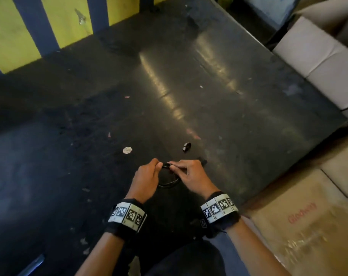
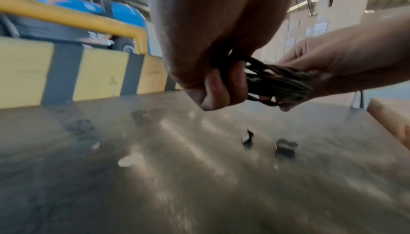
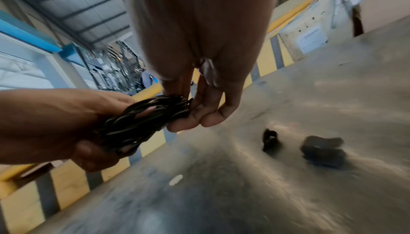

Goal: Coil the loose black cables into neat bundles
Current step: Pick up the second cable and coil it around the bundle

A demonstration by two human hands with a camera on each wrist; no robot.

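A coil of thin black cable (image 1: 167, 177) hangs between both hands just above the dark floor. My left hand (image 1: 147, 176) grips one side of the bundle (image 2: 275, 81), fingers curled round the strands. My right hand (image 1: 187, 174) pinches the other side of the bundle (image 3: 142, 118) between thumb and fingertips. In the wrist views the strands run in several loops from one fist to the other. The lower part of the coil is partly hidden behind my hands.
A small black clip-like piece (image 1: 186, 146) and another dark lump (image 1: 202, 160) lie on the floor (image 1: 228, 116) just beyond my hands. A pale disc (image 1: 127, 150) lies to the left. Cardboard boxes (image 1: 318, 56) stand at the right, a yellow-and-grey striped barrier (image 1: 30, 26) at the back left.
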